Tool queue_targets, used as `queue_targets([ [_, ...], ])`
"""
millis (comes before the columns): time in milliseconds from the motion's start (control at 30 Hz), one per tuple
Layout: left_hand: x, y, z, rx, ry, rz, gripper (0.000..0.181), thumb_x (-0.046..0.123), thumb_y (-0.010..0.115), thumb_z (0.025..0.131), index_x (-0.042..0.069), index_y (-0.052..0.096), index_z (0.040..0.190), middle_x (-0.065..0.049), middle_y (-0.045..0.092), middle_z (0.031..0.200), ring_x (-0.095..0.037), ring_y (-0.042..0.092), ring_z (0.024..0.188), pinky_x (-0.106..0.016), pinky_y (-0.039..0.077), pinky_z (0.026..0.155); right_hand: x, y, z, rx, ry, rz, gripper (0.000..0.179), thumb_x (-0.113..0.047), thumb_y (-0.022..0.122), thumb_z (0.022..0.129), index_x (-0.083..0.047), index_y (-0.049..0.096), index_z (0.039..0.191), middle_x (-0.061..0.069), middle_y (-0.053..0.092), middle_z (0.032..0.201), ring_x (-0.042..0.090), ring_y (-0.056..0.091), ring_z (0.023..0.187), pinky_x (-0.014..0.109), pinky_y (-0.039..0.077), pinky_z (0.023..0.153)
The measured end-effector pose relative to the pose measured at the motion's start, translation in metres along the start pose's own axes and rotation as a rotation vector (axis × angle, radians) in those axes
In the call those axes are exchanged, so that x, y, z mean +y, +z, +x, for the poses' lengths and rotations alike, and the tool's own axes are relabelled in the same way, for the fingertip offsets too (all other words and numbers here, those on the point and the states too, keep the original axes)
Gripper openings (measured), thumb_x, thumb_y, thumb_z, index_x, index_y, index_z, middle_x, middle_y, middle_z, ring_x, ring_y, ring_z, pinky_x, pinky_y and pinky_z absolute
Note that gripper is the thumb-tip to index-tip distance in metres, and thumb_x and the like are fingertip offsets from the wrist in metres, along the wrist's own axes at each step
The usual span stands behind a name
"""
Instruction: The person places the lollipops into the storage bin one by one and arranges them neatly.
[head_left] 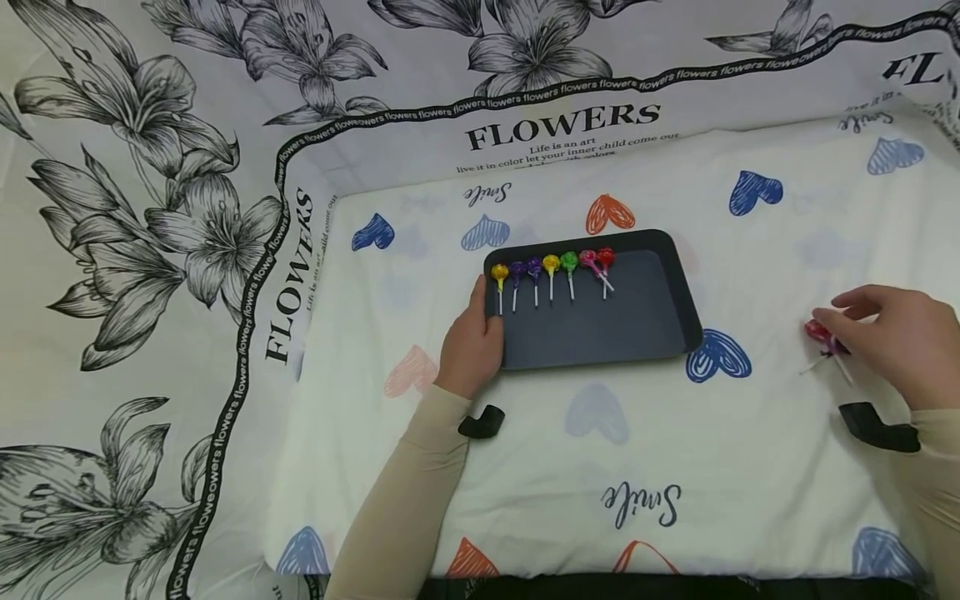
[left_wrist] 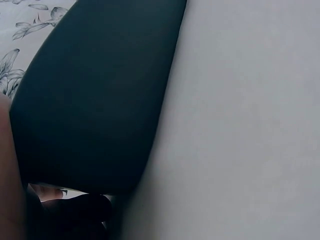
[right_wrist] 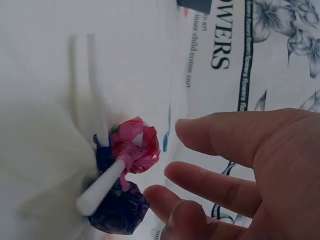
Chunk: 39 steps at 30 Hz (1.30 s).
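Observation:
My left hand (head_left: 472, 346) grips the left edge of a dark grey tray (head_left: 600, 333), whose dark surface (left_wrist: 100, 90) fills much of the left wrist view. Along the tray's far side lies a row of several wrapped lollipops, from a yellow lollipop (head_left: 500, 273) at the left to a red lollipop (head_left: 606, 257) at the right. My right hand (head_left: 900, 342) is at the far right, beside a pink-red lollipop (right_wrist: 135, 147) and a dark purple lollipop (right_wrist: 120, 212) that lie together. In the right wrist view its thumb and fingers are spread, nothing pinched between them.
Beneath everything spreads a white cloth (head_left: 540, 467) printed with hearts and "Smile". Around it runs a flower-patterned sheet (head_left: 247, 350) with a black lettered border. Black straps, one at the left wrist (head_left: 482, 422) and one at the right (head_left: 877, 427), stick out from the sleeves.

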<state>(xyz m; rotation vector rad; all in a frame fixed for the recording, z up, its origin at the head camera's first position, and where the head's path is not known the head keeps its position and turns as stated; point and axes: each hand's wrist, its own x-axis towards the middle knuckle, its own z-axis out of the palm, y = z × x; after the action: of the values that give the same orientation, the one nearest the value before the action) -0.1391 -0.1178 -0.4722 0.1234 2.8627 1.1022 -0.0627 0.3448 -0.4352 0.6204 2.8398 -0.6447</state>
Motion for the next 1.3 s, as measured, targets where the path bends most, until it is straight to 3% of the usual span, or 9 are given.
queue_targets([
  [267,-0.001,-0.001,-0.001,0.003,0.011,-0.006,0.070,0.021,0.039,0.102,0.013,0.021,0.169,-0.022,0.053,0.154,-0.039,0.062,0.129,-0.054,0.048,0.105,0.003,0.004,-0.001,-0.019,-0.029,0.011,0.056,-0.034,0.069,0.099,0.014,0.058,0.126,0.040,0.056,0.117,0.054,0.053,0.100,0.060,0.045,0.075],
  [433,0.000,-0.001,-0.002,0.003,0.013,-0.008,0.069,0.020,0.039,0.102,0.013,0.021,0.169,-0.022,0.053,0.154,-0.038,0.062,0.128,-0.053,0.049,0.104,0.003,0.005,0.000,-0.029,-0.041,0.009,0.051,-0.031,0.070,0.099,0.014,0.062,0.120,0.039,0.061,0.109,0.050,0.053,0.094,0.051,0.044,0.069],
  [733,0.000,-0.002,-0.002,0.000,0.013,-0.010,0.069,0.021,0.039,0.103,0.013,0.021,0.169,-0.022,0.055,0.153,-0.037,0.065,0.121,-0.053,0.050,0.100,-0.002,0.005,0.000,-0.038,-0.051,-0.007,0.047,-0.019,0.073,0.096,0.019,0.059,0.121,0.038,0.060,0.105,0.048,0.051,0.090,0.049,0.043,0.068],
  [1067,0.000,-0.002,-0.002,0.002,0.006,-0.010,0.069,0.020,0.040,0.103,0.014,0.021,0.169,-0.021,0.054,0.154,-0.038,0.065,0.123,-0.053,0.050,0.103,-0.014,0.004,0.004,-0.056,-0.026,0.006,0.058,-0.035,0.068,0.100,0.018,0.059,0.123,0.039,0.064,0.105,0.051,0.054,0.094,0.056,0.048,0.072],
  [1300,0.002,-0.002,-0.002,0.000,-0.001,0.003,0.069,0.020,0.039,0.103,0.014,0.021,0.170,-0.023,0.060,0.147,-0.033,0.065,0.102,-0.050,0.051,0.094,-0.037,-0.001,0.010,0.011,-0.124,-0.007,0.062,-0.044,0.069,0.098,0.015,0.066,0.118,0.035,0.068,0.107,0.041,0.059,0.083,0.040,0.044,0.055],
])
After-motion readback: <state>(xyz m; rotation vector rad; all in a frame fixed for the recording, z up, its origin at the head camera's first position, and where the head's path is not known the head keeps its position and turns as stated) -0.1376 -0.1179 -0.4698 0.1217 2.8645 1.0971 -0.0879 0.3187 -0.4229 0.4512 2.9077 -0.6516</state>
